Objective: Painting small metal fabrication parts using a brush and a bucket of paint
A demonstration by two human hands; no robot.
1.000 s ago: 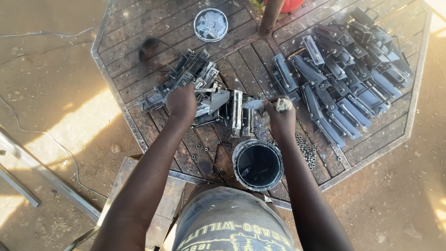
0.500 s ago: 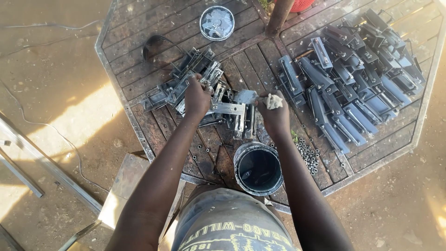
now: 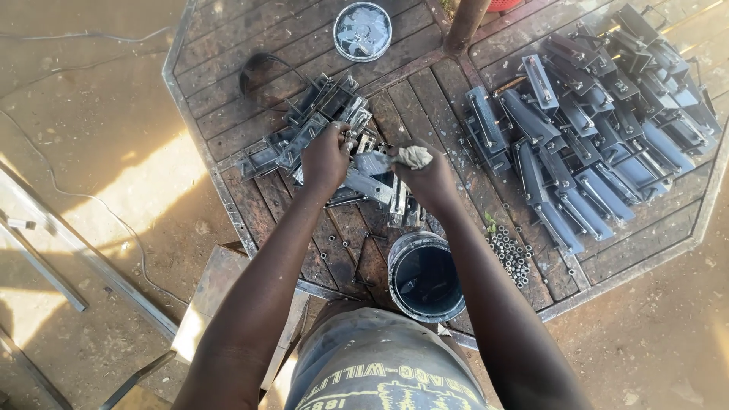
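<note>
My left hand (image 3: 328, 157) grips a bare metal bracket (image 3: 366, 178) over the middle of a wooden octagonal table (image 3: 228, 114). My right hand (image 3: 429, 176) holds a crumpled grey rag (image 3: 414, 156) pressed against the same bracket. More unpainted brackets (image 3: 304, 133) lie in a heap just beyond my left hand. A small black paint can (image 3: 425, 277) stands open at the table's near edge, below my hands.
Rows of dark blue-grey painted brackets (image 3: 585, 144) fill the right side of the table. A pile of small nuts (image 3: 510, 252) lies next to the can. The can's lid (image 3: 363, 30) rests at the far side. Metal bars (image 3: 53, 258) lie on the dirt floor at left.
Both hands have come closer together over the bracket; the left hand shifted right from the heap and the rag hand moved left onto the bracket.
</note>
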